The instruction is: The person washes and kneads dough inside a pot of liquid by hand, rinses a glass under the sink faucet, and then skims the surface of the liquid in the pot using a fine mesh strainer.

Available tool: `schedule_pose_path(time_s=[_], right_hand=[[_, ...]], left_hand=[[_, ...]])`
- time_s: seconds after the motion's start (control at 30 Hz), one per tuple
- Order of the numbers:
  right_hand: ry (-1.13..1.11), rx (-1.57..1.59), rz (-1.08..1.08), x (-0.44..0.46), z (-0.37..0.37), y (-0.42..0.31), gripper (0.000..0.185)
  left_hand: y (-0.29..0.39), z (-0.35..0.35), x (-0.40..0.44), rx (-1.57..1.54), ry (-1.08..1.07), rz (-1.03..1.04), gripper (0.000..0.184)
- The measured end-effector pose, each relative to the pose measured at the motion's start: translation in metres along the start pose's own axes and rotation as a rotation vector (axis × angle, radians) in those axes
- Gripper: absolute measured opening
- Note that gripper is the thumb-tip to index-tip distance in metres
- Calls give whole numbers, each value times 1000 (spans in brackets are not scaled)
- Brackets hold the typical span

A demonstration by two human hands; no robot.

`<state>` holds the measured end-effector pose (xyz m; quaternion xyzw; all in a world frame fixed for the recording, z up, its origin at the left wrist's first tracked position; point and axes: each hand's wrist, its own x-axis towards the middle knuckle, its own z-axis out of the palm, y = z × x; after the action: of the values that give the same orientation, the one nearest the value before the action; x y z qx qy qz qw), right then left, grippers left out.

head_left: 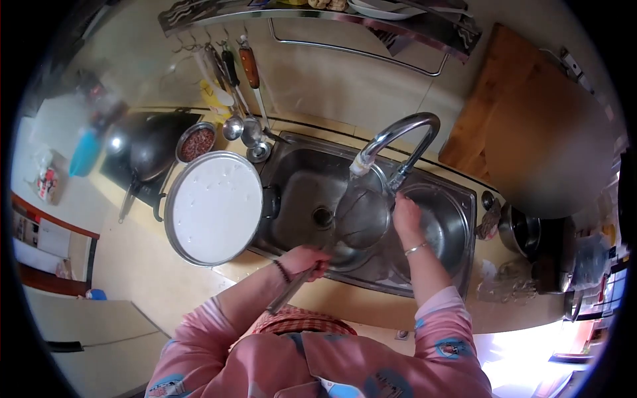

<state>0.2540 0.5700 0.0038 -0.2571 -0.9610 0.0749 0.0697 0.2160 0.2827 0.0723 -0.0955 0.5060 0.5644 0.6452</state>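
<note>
left hand point(305, 263): fingers closed round the handle of a long-handled, round-headed utensil point(361, 224), its head over the sink point(292, 189), under the curved tap point(418, 119). right hand point(407, 217) at the tap's base; i cannot tell whether those fingers grip. wide pot point(213, 209) of white contents on the table point(189, 292), left of the sink.

Kitchen with double sink point(323, 192), wok point(150, 156)

No legible text, label, brand, number or sign on anything in view
</note>
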Motion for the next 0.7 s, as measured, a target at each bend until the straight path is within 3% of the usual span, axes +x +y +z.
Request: schedule_pose_path(time_s=[0.2, 0.27, 0.33, 0.37, 0.47, 0.53, 0.63, 0.7], right_hand=[[33, 97, -14, -2, 0, 4, 22], [-1, 97, 2, -4, -8, 1, 23], [-22, 104, 22, -5, -11, 0, 23], [-40, 111, 38, -4, -10, -1, 24], [-15, 111, 7, -1, 1, 6, 24], [-5, 110, -3, -2, 1, 7, 24], [-10, 141, 14, -3, -2, 5, 24], [-19, 174, 45, -2, 1, 7, 24]], left_hand=[[-16, -41, -24, 346, 189, 173, 9], [-20, -47, -26, 416, 199, 209, 18], [-23, -39, -36, 1153, 564, 702, 25], [-23, -36, -34, 1223, 611, 661, 35], [-18, -11, -27, 1459, 731, 705, 43], [-14, -3, -29, 1486, 725, 604, 50], [-30, -25, -33, 1480, 742, 739, 45], [-45, -49, -27, 1039, 611, 1064, 32]])
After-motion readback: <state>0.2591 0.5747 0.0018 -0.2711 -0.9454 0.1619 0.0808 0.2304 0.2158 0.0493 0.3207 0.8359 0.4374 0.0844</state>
